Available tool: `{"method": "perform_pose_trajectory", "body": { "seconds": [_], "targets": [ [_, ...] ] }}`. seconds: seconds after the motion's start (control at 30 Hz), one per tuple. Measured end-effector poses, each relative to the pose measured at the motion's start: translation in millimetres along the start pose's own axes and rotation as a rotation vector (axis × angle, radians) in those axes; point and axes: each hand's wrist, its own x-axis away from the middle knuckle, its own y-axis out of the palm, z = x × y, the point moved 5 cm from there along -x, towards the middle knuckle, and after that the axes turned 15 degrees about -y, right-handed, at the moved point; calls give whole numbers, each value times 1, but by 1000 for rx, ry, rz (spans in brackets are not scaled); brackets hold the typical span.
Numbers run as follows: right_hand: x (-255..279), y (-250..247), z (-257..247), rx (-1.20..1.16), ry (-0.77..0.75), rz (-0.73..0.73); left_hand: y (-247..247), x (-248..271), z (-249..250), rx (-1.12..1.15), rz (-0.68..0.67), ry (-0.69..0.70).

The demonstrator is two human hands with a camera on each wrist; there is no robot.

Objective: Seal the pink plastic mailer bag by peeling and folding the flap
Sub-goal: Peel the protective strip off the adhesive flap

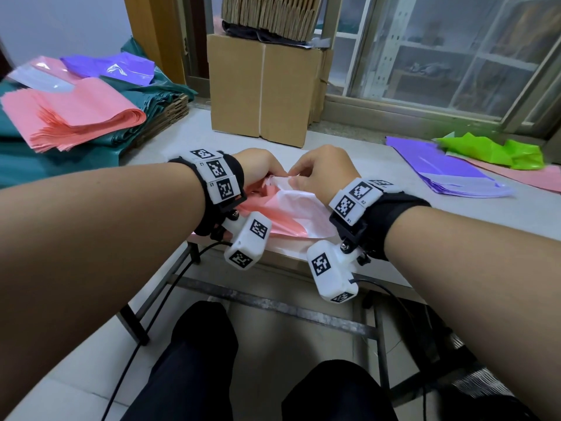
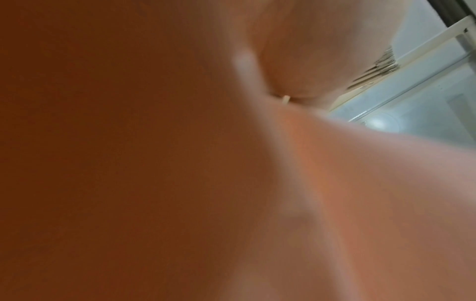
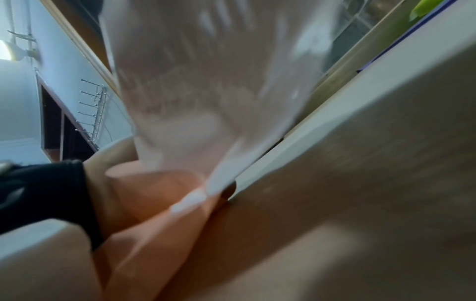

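Hands meeting at the near edge of a grey bench (image 1: 455,214), seen from my head camera looking down past two bare forearms with tracking bands at the wrists. The pink mailer bag (image 1: 273,212) lies on the bench right at its front edge, between the wrists, crumpled and partly lifted at its far end. Its flap (image 1: 299,202) shows a pale, whitish inner face and stands up between the two hands.

My left hand (image 1: 261,165) has its fingers curled down into the bunched pink plastic at the top of the bag, gripping it. My right hand (image 1: 321,174) is just beside it, almost touching, with fingers bent in a pinch on the upper edge of the flap. From the right wrist camera the flap (image 3: 206,91) rises as a blurred, translucent white sheet. The left wrist camera gives only blurred skin close to the lens.

On the bench to the far left sits a stack of pink mailers (image 1: 76,113) on teal bags (image 1: 45,159), with purple mailers (image 1: 112,68) behind. A cardboard box (image 1: 261,89) stands straight ahead. To the right lies a purple stack (image 1: 449,174) with a crumpled green bag (image 1: 491,150) at its far end.
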Motion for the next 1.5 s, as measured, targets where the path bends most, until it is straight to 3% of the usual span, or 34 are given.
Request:
{"method": "perform_pose_trajectory", "body": {
  "seconds": [0.23,0.37,0.5,0.63,0.8,1.1,1.37,1.5],
  "targets": [
    [-4,-4,-19,198,-94,-138,1,3,5,42,-22,36],
    [-2,-6,-18,195,-98,-64,0,7,4,38,1,38],
    [-3,-4,-13,160,-72,-84,-1,3,4,67,25,40],
    [-5,-16,-5,106,-48,27,-2,5,5,2,74,41],
    [1,-8,-1,110,-60,-125,5,13,2,-16,-49,5],
    [-1,-5,-10,68,-41,-46,2,15,-3,-38,-100,-12],
    [-2,-8,-6,-129,87,70,2,15,-2,-149,3,-2],
    [-4,-6,-2,-129,146,52,3,16,-3,-53,-90,-1]
  ]
}}
